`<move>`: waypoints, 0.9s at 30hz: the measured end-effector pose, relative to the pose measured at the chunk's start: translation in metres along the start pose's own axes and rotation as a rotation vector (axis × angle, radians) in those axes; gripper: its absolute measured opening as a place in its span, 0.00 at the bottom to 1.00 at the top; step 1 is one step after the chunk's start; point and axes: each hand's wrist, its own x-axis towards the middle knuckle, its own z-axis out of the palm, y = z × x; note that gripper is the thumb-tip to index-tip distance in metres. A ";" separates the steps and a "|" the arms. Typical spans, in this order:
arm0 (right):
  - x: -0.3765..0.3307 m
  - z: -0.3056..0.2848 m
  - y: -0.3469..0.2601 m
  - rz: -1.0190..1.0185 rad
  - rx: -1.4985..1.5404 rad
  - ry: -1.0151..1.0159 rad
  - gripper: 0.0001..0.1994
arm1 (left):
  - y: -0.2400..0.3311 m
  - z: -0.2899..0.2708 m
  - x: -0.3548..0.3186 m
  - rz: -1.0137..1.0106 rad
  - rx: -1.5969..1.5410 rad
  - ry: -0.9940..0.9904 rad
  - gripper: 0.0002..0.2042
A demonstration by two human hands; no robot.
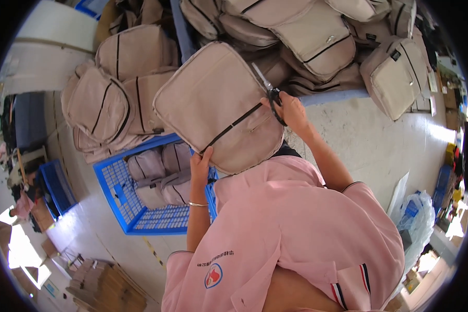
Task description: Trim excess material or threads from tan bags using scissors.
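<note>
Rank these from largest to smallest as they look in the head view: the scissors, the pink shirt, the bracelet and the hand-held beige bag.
1. Pink shirt, though it is close to the camera, which enlarges it
2. Beige bag
3. Scissors, partly covered
4. Bracelet

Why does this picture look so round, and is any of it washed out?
Head view: the fisheye lens rounds the image, leaving black corners; bright patches burn out white at the left and right rims, and the floor shows glare; the held bag and scissors look fairly sharp.
</note>
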 end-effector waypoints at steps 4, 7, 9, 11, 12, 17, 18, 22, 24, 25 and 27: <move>0.008 0.004 0.007 -0.040 0.132 0.059 0.24 | -0.020 0.021 -0.025 0.087 -0.233 0.298 0.14; 0.004 0.002 0.003 -0.020 0.132 0.059 0.23 | -0.004 0.045 -0.040 0.035 -0.538 0.374 0.12; 0.002 0.006 0.005 -0.141 0.221 0.131 0.24 | -0.004 0.050 -0.043 0.023 -0.589 0.416 0.12; -0.001 0.006 0.008 -0.133 0.136 0.066 0.23 | -0.003 0.058 -0.045 0.015 -0.758 0.453 0.12; -0.002 0.008 0.010 -0.116 0.121 0.039 0.24 | -0.003 0.061 -0.044 0.023 -0.768 0.473 0.12; -0.003 0.016 0.020 -0.063 0.328 -0.160 0.26 | 0.005 0.057 -0.039 0.200 -0.714 0.707 0.08; -0.004 0.011 0.014 0.054 0.467 -0.253 0.24 | 0.018 0.055 -0.040 0.221 -0.717 0.718 0.08; 0.020 0.001 0.013 -0.184 0.398 0.050 0.18 | 0.094 0.046 -0.057 0.451 -0.242 0.794 0.06; 0.034 -0.024 -0.025 -0.365 0.413 0.139 0.14 | 0.127 0.032 -0.078 0.537 0.080 0.847 0.06; 0.036 -0.043 -0.051 -0.350 0.408 0.075 0.15 | 0.142 0.022 -0.088 0.613 0.182 0.765 0.06; 0.047 -0.068 -0.077 -0.557 0.474 0.096 0.18 | 0.180 0.008 -0.103 0.709 0.297 0.685 0.06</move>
